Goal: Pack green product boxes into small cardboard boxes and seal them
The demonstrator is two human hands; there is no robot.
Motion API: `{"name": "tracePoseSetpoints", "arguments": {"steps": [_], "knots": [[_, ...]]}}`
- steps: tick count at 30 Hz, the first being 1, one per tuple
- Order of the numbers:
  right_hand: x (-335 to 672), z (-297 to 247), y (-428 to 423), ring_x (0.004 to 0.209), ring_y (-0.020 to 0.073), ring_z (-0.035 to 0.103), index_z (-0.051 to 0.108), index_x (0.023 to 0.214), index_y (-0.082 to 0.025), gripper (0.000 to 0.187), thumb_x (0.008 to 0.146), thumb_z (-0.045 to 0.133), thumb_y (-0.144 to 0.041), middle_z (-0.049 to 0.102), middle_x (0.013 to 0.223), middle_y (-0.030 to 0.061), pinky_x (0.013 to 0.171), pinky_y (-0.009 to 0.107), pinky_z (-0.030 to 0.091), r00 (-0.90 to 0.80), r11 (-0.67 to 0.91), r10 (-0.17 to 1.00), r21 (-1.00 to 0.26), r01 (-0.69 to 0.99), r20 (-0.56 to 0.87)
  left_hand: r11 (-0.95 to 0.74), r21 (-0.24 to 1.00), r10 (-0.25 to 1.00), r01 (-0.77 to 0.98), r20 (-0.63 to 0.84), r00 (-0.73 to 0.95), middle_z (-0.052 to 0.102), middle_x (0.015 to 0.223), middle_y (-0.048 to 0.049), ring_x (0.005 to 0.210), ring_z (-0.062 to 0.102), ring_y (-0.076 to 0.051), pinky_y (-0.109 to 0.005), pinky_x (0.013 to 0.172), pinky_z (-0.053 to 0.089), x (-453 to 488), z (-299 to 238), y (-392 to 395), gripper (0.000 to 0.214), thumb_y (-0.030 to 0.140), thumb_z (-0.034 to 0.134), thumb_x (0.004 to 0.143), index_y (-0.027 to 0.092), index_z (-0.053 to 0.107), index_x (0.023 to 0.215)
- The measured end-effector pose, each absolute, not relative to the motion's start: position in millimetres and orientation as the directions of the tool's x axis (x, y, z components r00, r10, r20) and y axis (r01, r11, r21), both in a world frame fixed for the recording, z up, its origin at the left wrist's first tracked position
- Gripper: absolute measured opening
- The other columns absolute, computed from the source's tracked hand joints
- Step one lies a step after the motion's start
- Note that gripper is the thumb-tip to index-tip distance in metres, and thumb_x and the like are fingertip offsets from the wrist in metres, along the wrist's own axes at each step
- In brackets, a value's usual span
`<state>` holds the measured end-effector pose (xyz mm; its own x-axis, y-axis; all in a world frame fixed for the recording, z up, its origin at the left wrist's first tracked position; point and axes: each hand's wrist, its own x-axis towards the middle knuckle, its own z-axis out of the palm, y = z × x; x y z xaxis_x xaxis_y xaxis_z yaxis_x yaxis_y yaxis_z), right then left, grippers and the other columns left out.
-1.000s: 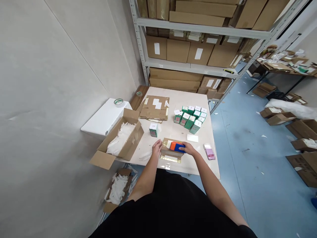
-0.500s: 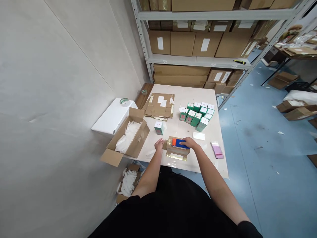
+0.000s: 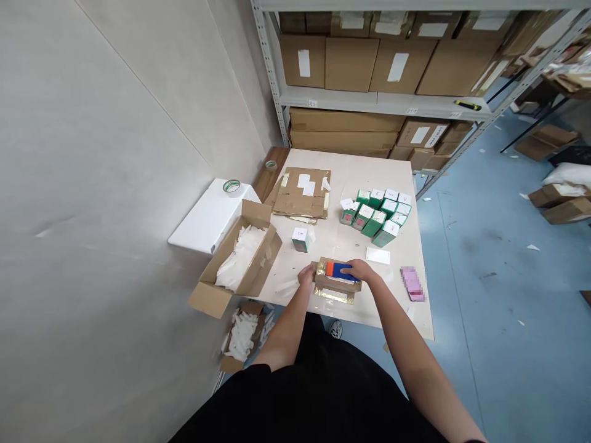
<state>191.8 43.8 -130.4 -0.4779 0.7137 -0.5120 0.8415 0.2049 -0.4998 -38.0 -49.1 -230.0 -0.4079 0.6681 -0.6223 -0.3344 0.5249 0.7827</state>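
R hand (image 3: 361, 270) closed round blue-orange tool (image 3: 342, 271) atop small cardboard box (image 3: 342, 285) on pale table (image 3: 355, 167), nr front edge. L hand (image 3: 305, 275) part-curled at box's L end; can't tell if gripping. Green cartons (image 3: 373, 224) beyond.

Held tool (image 3: 338, 271): orange and blue. Small carton (image 3: 339, 285): brown, gold tape (image 3: 321, 268). Clustered boxes (image 3: 373, 224): green, white tops. Tabletop (image 3: 353, 167): cream. Floor (image 3: 484, 246): blue. Wall (image 3: 115, 215): grey. Shirt (image 3: 323, 394): black.
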Motion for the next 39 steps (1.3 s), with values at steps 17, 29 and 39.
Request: {"name": "tracePoseSetpoints", "arguments": {"steps": [17, 29, 39], "knots": [[181, -124, 58, 0.092, 0.0280, 0.071, 0.084, 0.099, -0.020, 0.046, 0.085, 0.071, -0.062, 0.080, 0.098, 0.0133, 0.069, 0.030, 0.044, -0.459, 0.216, 0.695, -0.449, 0.867, -0.554, 0.290, 0.878, 0.939, 0.380, -0.337, 0.062, 0.045, 0.163, -0.0095, 0.143, 0.051, -0.036, -0.035, 0.113, 0.043, -59, -190, -24, 0.085, 0.010, 0.093, 0.047, 0.029, 0.073, 0.127], [199, -103, 38, 0.103, 0.0293, 0.073, 0.079, 0.107, -0.017, 0.052, 0.077, 0.080, -0.059, 0.076, 0.114, 0.0168, 0.078, 0.030, 0.052, -0.222, 0.063, 0.786, -0.283, 0.957, -0.576, 0.318, 0.559, 0.819, 0.766, -0.568, 0.075, 0.009, 0.177, -0.0104, 0.146, 0.049, -0.040, -0.041, 0.108, 0.047, -64, -200, -15, 0.105, 0.047, 0.091, 0.067, 0.043, 0.040, 0.159], [316, -93, 26, 0.091, 0.0270, 0.073, 0.079, 0.095, -0.016, 0.043, 0.081, 0.076, -0.056, 0.078, 0.100, 0.0152, 0.068, 0.028, 0.048, -0.075, -0.077, 0.807, -0.231, 0.970, -0.586, 0.227, 0.504, 0.786, 0.833, -0.600, 0.148, 0.006, 0.177, -0.0113, 0.157, 0.028, -0.041, -0.044, 0.117, 0.037, -66, -205, -7, 0.108, 0.053, 0.079, 0.080, 0.040, 0.018, 0.167]]}}
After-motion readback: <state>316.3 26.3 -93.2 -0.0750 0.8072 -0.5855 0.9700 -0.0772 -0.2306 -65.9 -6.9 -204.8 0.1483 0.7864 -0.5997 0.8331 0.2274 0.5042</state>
